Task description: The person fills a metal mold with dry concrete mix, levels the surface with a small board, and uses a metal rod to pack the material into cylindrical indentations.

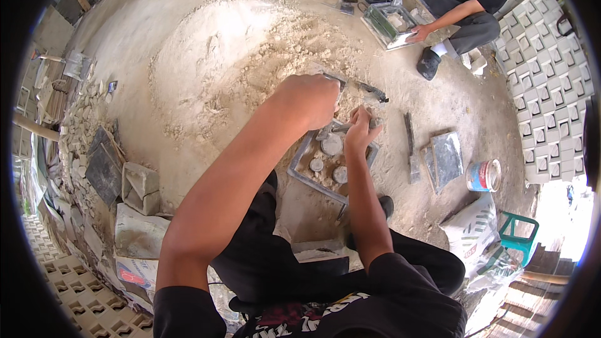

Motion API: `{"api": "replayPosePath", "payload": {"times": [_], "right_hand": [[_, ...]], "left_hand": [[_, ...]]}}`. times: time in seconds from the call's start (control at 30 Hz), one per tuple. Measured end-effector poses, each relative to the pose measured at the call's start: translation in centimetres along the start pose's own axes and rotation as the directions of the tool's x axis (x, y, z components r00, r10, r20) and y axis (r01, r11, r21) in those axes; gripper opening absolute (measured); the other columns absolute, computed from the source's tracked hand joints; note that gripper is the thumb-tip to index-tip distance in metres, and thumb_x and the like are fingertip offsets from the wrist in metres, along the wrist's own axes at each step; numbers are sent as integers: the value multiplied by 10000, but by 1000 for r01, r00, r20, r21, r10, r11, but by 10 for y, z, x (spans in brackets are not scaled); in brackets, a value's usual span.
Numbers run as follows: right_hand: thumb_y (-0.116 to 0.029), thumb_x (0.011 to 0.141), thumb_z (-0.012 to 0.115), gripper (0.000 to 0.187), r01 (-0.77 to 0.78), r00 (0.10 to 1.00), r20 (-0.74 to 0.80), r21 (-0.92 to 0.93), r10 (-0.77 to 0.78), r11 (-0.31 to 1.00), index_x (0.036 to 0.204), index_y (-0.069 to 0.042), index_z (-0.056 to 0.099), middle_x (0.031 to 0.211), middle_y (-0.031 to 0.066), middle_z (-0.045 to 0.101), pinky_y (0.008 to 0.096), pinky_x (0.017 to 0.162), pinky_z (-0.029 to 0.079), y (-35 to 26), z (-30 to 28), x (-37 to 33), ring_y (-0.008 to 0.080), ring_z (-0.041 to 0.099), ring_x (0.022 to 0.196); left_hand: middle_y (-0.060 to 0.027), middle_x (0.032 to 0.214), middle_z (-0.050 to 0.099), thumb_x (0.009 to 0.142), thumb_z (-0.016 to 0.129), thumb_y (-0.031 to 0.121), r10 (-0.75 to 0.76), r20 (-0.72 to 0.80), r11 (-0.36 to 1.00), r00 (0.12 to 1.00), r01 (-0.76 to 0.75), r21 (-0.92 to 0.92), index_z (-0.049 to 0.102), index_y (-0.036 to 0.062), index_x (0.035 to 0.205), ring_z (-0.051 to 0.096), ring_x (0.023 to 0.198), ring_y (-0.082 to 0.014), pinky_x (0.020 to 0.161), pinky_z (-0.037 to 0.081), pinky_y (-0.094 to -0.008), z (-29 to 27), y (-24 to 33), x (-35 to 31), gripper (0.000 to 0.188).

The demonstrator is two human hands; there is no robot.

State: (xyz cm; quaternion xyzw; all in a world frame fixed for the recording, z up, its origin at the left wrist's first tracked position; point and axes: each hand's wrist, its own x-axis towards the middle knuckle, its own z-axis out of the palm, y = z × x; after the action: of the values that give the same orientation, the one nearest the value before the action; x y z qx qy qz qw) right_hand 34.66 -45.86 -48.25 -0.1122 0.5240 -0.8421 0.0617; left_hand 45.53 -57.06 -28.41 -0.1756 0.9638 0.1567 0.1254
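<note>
A square metal mould (318,186) lies on the ground between my legs, with several grey round pieces (332,144) standing inside it and sandy mix around them. My left hand (315,100) is a closed fist above the mould's far side. A dark flat edge (335,79) shows beyond its knuckles, but what the fist holds is mostly hidden. Lower and to the right, my right hand (359,130) has its fingers curled around a grey bar (341,128) at the mould's far edge. A dark-handled tool (372,91) lies just beyond both hands.
A wide sandy heap (206,44) spreads ahead. At the far right a person (466,0) squats over another mould (385,25). Flat plates (446,159), a bucket (484,176), a white sack (466,231) and a green stool (518,233) stand right. Patterned blocks (551,81) are stacked behind.
</note>
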Motion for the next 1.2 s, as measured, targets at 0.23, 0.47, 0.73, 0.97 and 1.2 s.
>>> {"api": "replayPosePath", "payload": {"times": [0.23,0.47,0.73,0.97,1.2], "right_hand": [[-54,878,548,276,49,997,-60,133,-41,990,640,-84,411,601,-25,405,244,477,257,21,-4,30,67,346,535],[-87,886,590,289,-117,980,141,-165,141,979,630,-74,456,586,-41,420,248,467,272,13,6,16,55,359,534],[-97,891,562,299,-109,984,110,-247,139,963,605,-56,482,562,-34,444,260,474,285,16,-2,2,43,376,542],[-72,894,505,323,-129,982,101,-266,161,955,590,-96,400,551,-34,412,268,456,236,-22,13,-30,60,345,488],[-60,883,531,298,-139,963,186,-270,193,953,595,-54,457,570,-48,437,261,471,273,-16,-13,-54,43,364,529]], "left_hand": [[-200,1058,644,925,556,266,54,-13,998,998,-54,-19,559,10,1188,618,1005,-357,864,503,-449,2,2,-1,367],[-202,1081,640,929,553,266,31,19,1000,999,-31,-5,547,24,1226,611,1027,-353,874,497,-454,-1,0,-10,383],[-195,1098,632,925,556,277,55,17,998,998,-55,22,537,39,1243,607,1028,-350,863,500,-446,-3,5,-4,398],[-175,1027,650,914,564,276,129,-129,990,983,-119,80,570,3,1107,613,996,-343,849,501,-443,-2,7,-10,335],[-180,1005,648,911,565,259,127,-102,991,987,-121,64,582,-6,1084,622,968,-346,839,503,-442,-4,16,-11,317]]}}
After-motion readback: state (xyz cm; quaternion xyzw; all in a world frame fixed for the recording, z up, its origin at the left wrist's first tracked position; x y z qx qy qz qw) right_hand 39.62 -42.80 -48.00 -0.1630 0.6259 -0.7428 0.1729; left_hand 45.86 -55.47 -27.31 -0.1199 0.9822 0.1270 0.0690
